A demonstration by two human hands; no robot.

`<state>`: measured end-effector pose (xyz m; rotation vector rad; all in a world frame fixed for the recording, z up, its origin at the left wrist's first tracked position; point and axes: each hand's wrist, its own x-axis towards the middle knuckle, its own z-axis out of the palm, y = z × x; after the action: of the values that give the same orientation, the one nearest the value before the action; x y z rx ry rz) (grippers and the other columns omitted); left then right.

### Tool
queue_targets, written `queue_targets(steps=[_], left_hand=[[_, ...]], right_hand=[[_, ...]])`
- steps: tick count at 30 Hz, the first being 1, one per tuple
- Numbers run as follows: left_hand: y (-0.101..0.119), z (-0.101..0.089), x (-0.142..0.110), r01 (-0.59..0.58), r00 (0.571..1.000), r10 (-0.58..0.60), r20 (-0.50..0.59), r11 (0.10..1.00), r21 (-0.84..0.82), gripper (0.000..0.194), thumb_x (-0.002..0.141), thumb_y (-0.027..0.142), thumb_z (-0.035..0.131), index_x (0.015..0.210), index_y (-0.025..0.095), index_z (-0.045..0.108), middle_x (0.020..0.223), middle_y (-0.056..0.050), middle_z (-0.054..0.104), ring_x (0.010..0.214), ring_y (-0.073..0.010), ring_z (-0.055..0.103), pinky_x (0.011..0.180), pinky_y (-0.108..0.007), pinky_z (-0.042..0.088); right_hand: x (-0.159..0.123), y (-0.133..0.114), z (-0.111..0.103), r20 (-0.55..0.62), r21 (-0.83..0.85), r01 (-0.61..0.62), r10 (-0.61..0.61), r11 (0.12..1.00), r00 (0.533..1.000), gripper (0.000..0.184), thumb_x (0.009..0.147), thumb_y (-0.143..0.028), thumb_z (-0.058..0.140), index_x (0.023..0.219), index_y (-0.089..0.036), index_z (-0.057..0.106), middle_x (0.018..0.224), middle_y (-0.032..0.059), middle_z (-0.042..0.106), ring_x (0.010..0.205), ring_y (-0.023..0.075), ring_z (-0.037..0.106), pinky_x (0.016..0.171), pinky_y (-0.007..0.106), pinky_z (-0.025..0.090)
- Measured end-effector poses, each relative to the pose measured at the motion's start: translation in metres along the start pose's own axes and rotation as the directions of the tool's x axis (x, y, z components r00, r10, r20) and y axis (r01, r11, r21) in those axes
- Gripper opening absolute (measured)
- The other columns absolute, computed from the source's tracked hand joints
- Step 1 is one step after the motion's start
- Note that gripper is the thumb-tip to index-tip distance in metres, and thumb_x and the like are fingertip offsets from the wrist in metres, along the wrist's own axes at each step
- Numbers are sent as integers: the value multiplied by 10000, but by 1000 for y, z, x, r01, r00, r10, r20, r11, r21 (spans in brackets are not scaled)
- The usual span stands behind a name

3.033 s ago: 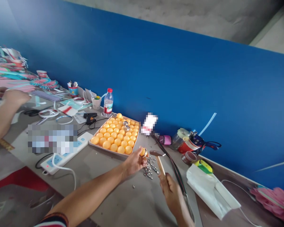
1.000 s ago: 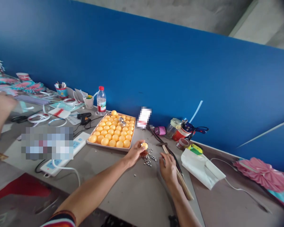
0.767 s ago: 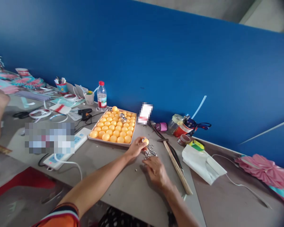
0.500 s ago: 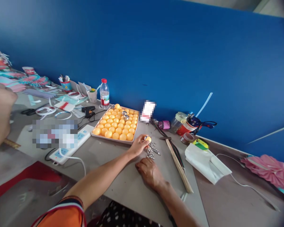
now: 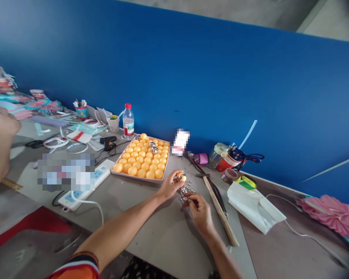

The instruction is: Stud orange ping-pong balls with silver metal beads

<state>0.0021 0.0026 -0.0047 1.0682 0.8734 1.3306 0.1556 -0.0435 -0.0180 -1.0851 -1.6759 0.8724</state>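
My left hand is closed around an orange ping-pong ball partly covered with shiny silver pieces. Just below it, a small pile of shiny silver pieces lies on the table, too small to tell their exact kind. My right hand is at the near edge of this pile, thumb and fingertips pinched together; whatever is between them is too small to make out. To the left of my left hand stands a shallow tray full of orange balls, among them a few silver-covered balls.
A hammer lies right of my right hand, beside a white paper sheet. A power strip, glue gun and water bottle stand left. Another person's hand shows at the far left. A blue partition rises behind.
My right hand has lifted from the tabletop and moved up and right to the silver pile, its fingers now pinched. My left hand still holds the ball, which has turned a little.
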Motion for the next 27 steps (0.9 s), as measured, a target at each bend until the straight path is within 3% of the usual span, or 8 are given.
queue_targets(steps=[3,9,17,21,27], left_hand=[[-2,1,-1,-25,999,24,24,999,21,458,675,187,688,1115,172,563,959,-56,602,769,-132,570,700,-243,468],[0,5,-5,-25,997,20,76,997,68,466,696,224,688,1139,166,553,951,-55,602,753,-123,556,701,-238,466],[4,9,-12,18,991,-34,133,992,123,476,693,260,710,1136,169,565,909,-47,612,776,-132,548,695,-225,435],[3,11,-13,43,990,-44,134,999,13,504,651,269,754,1090,178,524,913,-43,595,808,-141,551,699,-231,431],[3,12,-14,51,985,-64,158,995,83,447,639,313,764,1000,153,556,872,-46,588,758,-136,527,688,-243,419]], right_hand=[[3,-1,-3,-31,103,-117,121,988,992,69,791,-237,495,773,-196,547,571,-12,590,504,146,562,537,274,468],[9,-2,-8,-162,256,-231,277,939,947,166,713,-337,617,722,-185,549,449,-61,493,417,109,439,434,229,358],[13,5,-18,-103,510,-228,323,829,941,238,711,-367,669,831,-175,595,617,-22,577,540,114,507,545,244,397],[13,-2,-16,-72,560,-249,346,790,935,228,700,-349,681,825,-191,573,694,-12,587,530,106,496,541,247,403],[14,-6,-16,-62,451,-219,276,865,959,158,727,-321,644,725,-185,563,658,-23,491,578,103,425,558,223,363]])
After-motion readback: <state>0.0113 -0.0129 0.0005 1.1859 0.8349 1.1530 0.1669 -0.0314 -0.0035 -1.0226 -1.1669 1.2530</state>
